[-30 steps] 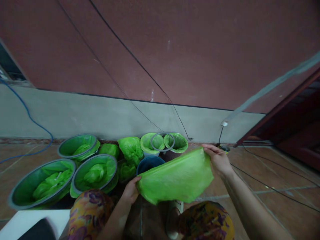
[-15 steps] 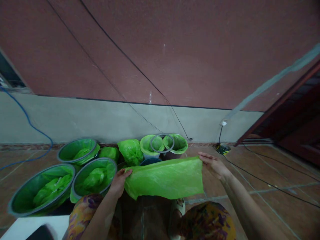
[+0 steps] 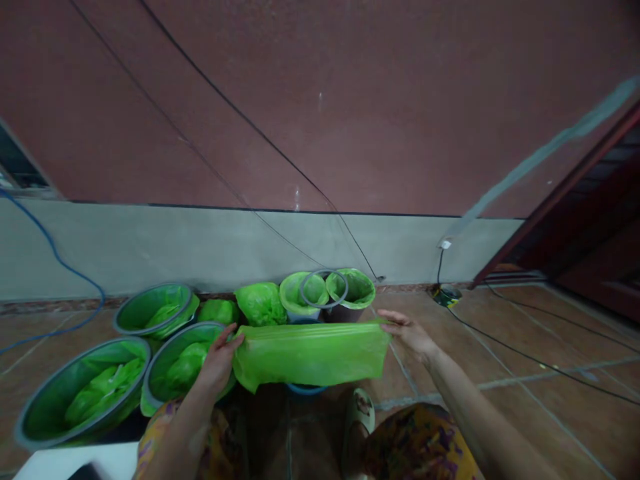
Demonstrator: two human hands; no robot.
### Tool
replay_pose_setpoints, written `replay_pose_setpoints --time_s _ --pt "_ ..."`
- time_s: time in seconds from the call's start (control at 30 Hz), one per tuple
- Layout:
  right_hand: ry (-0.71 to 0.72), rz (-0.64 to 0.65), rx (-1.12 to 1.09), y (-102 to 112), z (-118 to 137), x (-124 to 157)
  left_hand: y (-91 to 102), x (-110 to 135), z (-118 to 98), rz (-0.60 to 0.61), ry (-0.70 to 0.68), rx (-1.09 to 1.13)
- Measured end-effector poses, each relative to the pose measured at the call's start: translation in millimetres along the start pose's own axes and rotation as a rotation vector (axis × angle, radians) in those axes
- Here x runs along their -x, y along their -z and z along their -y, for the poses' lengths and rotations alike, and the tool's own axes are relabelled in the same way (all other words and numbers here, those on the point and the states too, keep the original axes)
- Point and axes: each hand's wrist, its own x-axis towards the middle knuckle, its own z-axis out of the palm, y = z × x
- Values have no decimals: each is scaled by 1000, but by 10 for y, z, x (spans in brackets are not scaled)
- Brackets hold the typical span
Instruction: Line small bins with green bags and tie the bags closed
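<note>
A green plastic bag (image 3: 311, 355) is stretched flat between my two hands, above the floor in front of my knees. Its upper left corner is pinched in my left hand (image 3: 220, 357). My right hand (image 3: 407, 333) grips the upper right corner, fingers pointing left. Behind the bag, a blue bin (image 3: 306, 389) shows only in part below and above it. Just beyond stand a white bin with a green liner (image 3: 300, 293) and a dark bin with a green liner (image 3: 353, 290). A grey ring (image 3: 324, 304) rests across their rims.
To the left stand several grey-rimmed bins (image 3: 146, 347) lined with green bags. Bunched green bags (image 3: 263, 303) lie by the wall. A small black tin (image 3: 447, 295) sits at the right with a cable (image 3: 520, 370). A blue hose (image 3: 60, 247) hangs left. A white surface (image 3: 113, 460) is at lower left.
Both hands have shifted left with the green bag, which now looks narrower from top to bottom. The lower edge of the blue bin has come into view beneath it.
</note>
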Motion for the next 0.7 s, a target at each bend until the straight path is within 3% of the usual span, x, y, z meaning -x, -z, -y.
replay_pose_setpoints --time_s 0.17,0.33,0.57,0.7 --pt "85 145 197 11 126 41 78 -39 -186 44 -113 -122" --pt "150 396 438 7 211 82 120 -31 -397 144 -173 -187" --pt "248 324 842 35 102 25 131 78 -616 378 -59 -346" --pt "256 275 981 39 43 -14 70 61 -613 334 -189 -546"
